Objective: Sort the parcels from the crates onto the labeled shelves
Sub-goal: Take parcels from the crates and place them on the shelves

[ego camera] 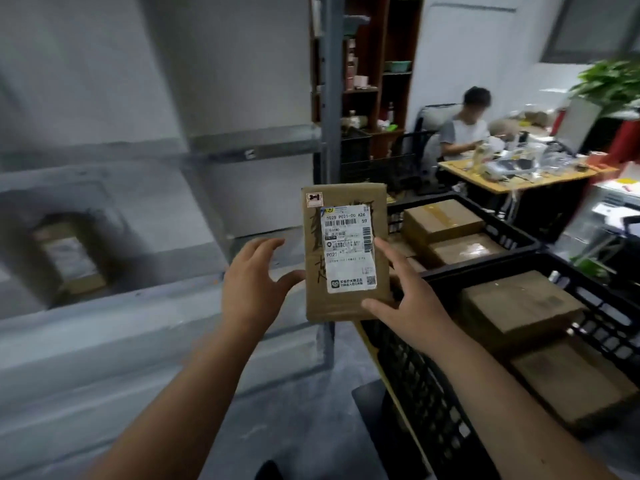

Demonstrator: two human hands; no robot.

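Observation:
A flat brown cardboard parcel (313,258) with a white shipping label and a small red sticker stands upright in front of me. My right hand (408,296) holds its right side, thumb on the lower front and a finger on the label. My left hand (252,282) is at its left edge with fingers spread; only the thumb seems to touch. Grey metal shelves (138,306) fill the left, blurred, with one brown parcel (69,261) lying on a shelf. Two black crates (512,233) (433,393) at right hold several brown parcels.
A grey shelf upright (330,98) stands behind the parcel. Beyond it are a wooden bookcase (374,71) and a person seated at a cluttered desk (519,174). A green plant (609,84) is at far right. Grey floor lies below my arms.

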